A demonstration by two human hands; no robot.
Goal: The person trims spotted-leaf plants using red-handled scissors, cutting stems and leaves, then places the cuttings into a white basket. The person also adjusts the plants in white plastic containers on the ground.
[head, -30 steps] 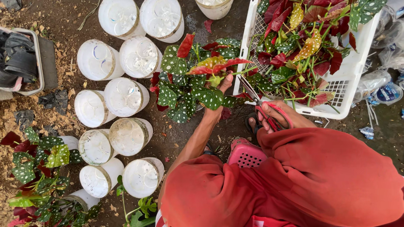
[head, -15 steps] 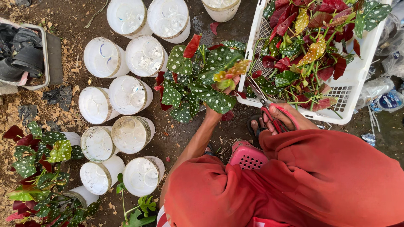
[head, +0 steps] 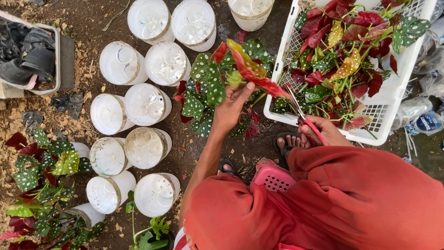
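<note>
My left hand holds up a plant cutting by its stem; its leaves are green with white spots on top and red underneath. My right hand grips red-handled scissors, whose blades point up toward the cutting's stem, close to my left fingers. Just behind the scissors stands a white plastic basket filled with more red, green and yellow cuttings. My knees in red cloth fill the lower right.
Several white pots filled with pale material stand in rows on the dirt at left. Planted spotted cuttings grow at the lower left. A pink perforated stool and my sandalled foot lie below my hands. A tray holds dark items.
My left hand has lifted and turned the cutting, so a red leaf now points toward the basket. The scissors stay beside the basket's edge, close to the stem.
</note>
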